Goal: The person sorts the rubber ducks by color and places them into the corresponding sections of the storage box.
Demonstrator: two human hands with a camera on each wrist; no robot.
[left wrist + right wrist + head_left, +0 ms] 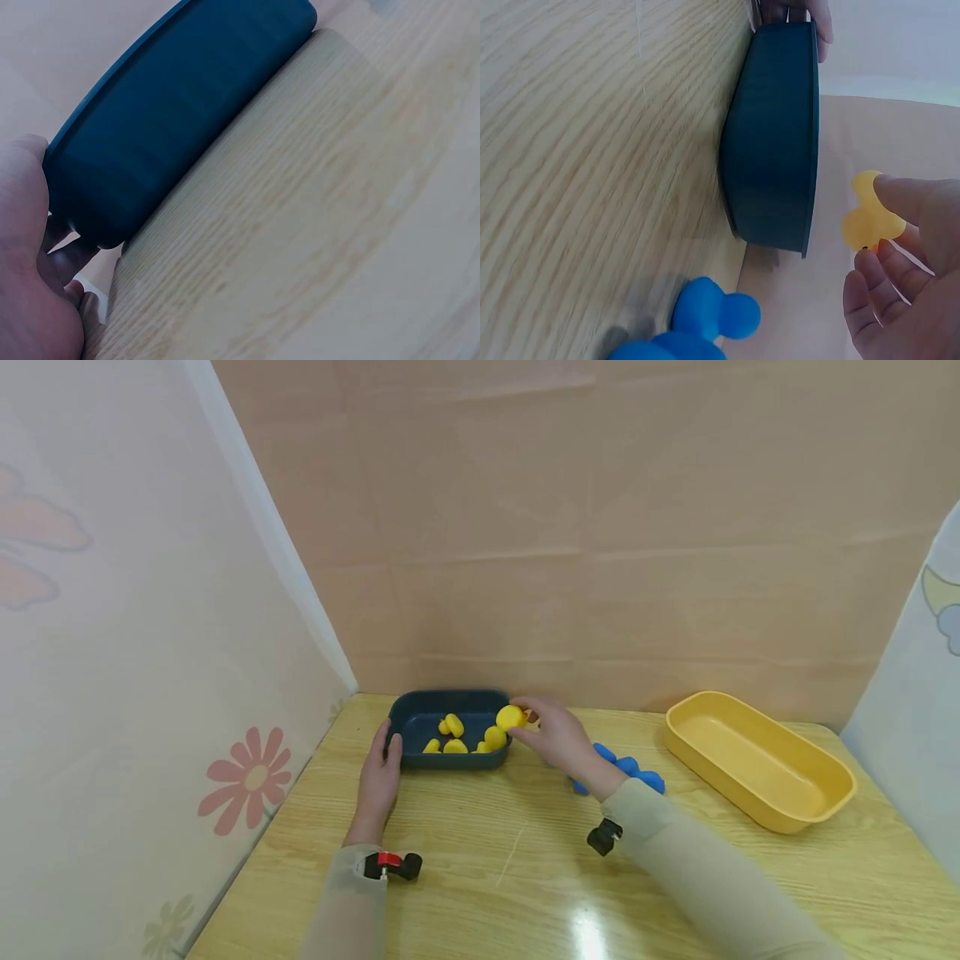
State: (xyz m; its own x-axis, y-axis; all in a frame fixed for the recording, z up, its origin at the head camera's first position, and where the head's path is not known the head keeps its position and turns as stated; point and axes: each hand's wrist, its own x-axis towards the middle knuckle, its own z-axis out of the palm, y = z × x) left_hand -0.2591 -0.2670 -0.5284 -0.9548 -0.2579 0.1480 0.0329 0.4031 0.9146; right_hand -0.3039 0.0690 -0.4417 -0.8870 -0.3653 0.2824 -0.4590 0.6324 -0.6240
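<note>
A dark blue tub sits at the back of the table with several yellow toys in it. At its left end my left hand holds the wall, thumb by the near corner; in the left wrist view the fingers are partly hidden behind the tub. Above the tub's right end, my right hand pinches a yellow rubber duck between thumb and fingers. The right wrist view shows the duck apart from the tub, a dark eye spot and a bit of orange visible on it.
Several rounded blue toys lie on the table under and beside my right forearm. A yellow tub with a bare floor stands at the right. A brown covering hangs behind the table, and a patterned wall borders the left.
</note>
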